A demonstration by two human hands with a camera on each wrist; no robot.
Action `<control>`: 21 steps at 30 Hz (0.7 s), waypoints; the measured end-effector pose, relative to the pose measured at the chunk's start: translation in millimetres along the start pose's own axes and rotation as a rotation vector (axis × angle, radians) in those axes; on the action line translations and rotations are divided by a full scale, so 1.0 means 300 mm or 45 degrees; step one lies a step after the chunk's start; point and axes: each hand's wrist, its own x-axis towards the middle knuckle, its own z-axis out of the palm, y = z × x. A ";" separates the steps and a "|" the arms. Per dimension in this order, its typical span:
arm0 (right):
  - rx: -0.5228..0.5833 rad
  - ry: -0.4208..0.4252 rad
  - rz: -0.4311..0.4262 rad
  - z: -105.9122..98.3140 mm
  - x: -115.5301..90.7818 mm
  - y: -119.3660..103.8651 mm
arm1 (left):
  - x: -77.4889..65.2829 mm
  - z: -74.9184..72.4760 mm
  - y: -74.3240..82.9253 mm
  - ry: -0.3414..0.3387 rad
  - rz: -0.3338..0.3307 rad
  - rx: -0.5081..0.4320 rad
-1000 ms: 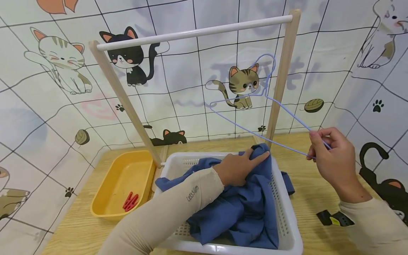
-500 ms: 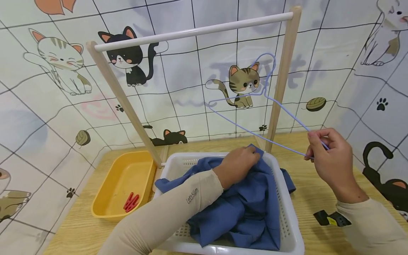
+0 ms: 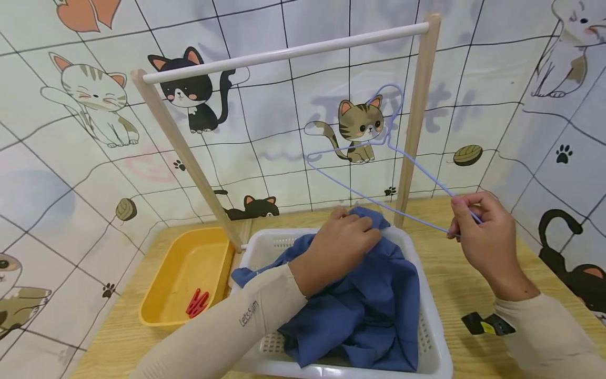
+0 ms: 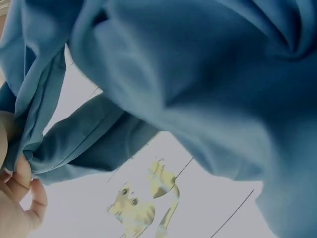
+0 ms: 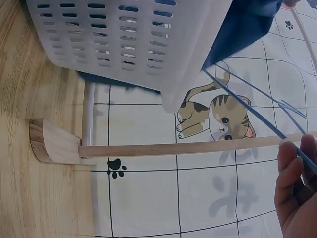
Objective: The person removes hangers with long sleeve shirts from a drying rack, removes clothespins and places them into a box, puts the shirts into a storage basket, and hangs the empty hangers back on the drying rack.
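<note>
A blue garment point(image 3: 350, 316) lies bunched in the white basket point(image 3: 437, 337), and one end hangs past its right rim. My left hand point(image 3: 338, 242) grips a fold of it at the basket's far side. In the left wrist view the fingers and thumb of the left hand point(image 4: 22, 196) pinch the garment point(image 4: 198, 89), whose raised folds fill much of that picture. To the right, my right hand point(image 3: 487, 239) holds one corner of a thin light-blue clothes hanger point(image 3: 350, 188), its hook pointing up. The right wrist view shows the hanger point(image 5: 247, 108) between fingertips and thumb.
Behind the basket stands a wooden rack with a white rod point(image 3: 293, 51) across its top. On the left sits a yellow tray point(image 3: 156, 287) holding red clothespins point(image 3: 197, 303). A cat-patterned wall covering closes off the back and sides of the wooden table point(image 3: 109, 337).
My left hand has gone from spread fingers on the garment to gripping a fold, drawing it slightly left and up. The right hand and hanger have shifted only a little left.
</note>
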 end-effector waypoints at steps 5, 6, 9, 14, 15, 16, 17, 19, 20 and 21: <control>-0.003 0.004 -0.001 0.009 -0.001 0.005 | -0.042 -0.075 -0.007 0.138 0.025 -0.048; 0.002 0.002 0.000 0.010 -0.002 0.005 | -0.051 -0.090 -0.007 0.153 0.038 -0.072; 0.003 -0.005 0.001 0.011 -0.002 0.004 | -0.079 -0.131 -0.002 0.168 0.076 -0.188; -0.015 -0.009 0.015 0.008 -0.006 0.001 | -0.116 -0.179 0.010 -0.054 0.113 -0.406; -0.018 -0.007 0.018 0.008 -0.006 -0.001 | -0.121 -0.185 0.011 -0.121 0.120 -0.434; -0.019 -0.005 0.021 0.009 -0.007 -0.002 | -0.124 -0.188 0.012 -0.199 0.130 -0.451; -0.021 -0.004 0.022 0.010 -0.008 -0.004 | -0.127 -0.189 0.014 -0.272 0.141 -0.464; -0.020 -0.002 0.021 0.013 -0.010 -0.006 | -0.130 -0.182 0.019 -0.410 0.153 -0.485; -0.017 -0.005 0.020 0.014 -0.012 -0.008 | -0.131 -0.175 0.022 -0.476 0.152 -0.484; -0.015 -0.008 0.020 0.015 -0.014 -0.008 | -0.133 -0.165 0.025 -0.532 0.148 -0.478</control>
